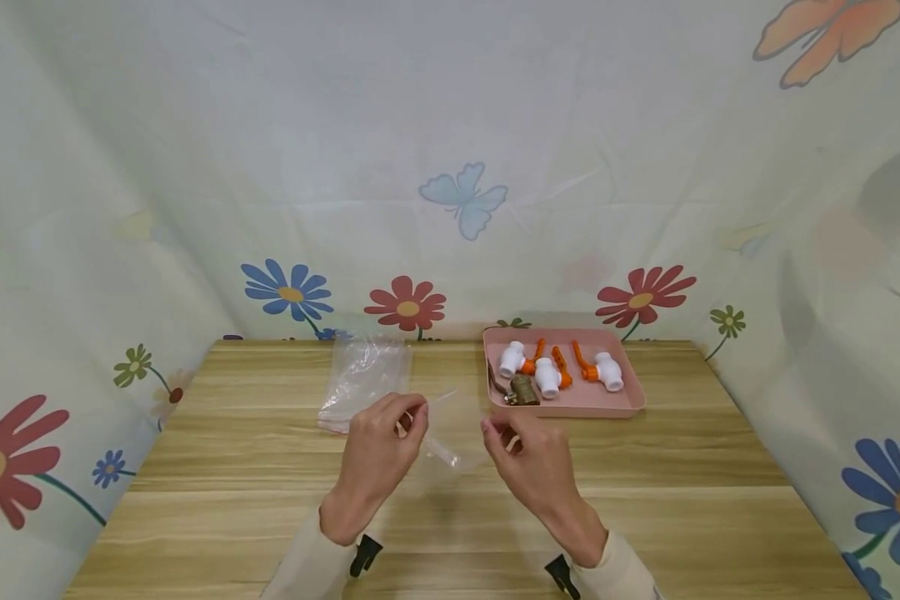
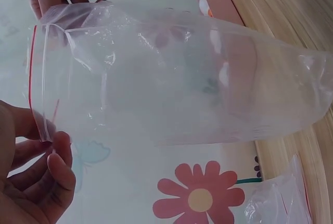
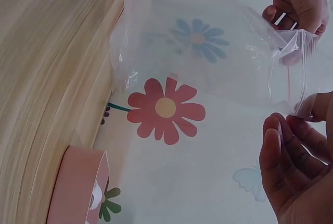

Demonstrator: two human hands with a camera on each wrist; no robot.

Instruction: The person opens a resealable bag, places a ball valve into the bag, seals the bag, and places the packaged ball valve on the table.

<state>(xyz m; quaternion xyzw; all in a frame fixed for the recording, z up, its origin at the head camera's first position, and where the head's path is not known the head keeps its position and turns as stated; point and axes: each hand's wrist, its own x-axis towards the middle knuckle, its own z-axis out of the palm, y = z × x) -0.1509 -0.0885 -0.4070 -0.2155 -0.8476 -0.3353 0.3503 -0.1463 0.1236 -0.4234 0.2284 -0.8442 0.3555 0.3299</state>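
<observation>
A clear zip-lock bag [image 2: 156, 78] with a red line along its mouth hangs between my two hands above the table. My left hand [image 1: 384, 446] pinches one corner of the mouth between thumb and fingers. The opposite corner is pinched by my right hand [image 1: 534, 467]. In the left wrist view the bag's body stretches away from the hands and nothing shows inside it. From the head the film is so transparent that only a few glints mark it.
More clear bags [image 1: 367, 375] lie flat at the back left of the wooden table [image 1: 232, 483]. At the back right sits a pink tray [image 1: 570, 408] holding several white valves [image 1: 547, 377] with orange handles and a brass-coloured valve [image 1: 524, 390]. A flowered curtain surrounds the table.
</observation>
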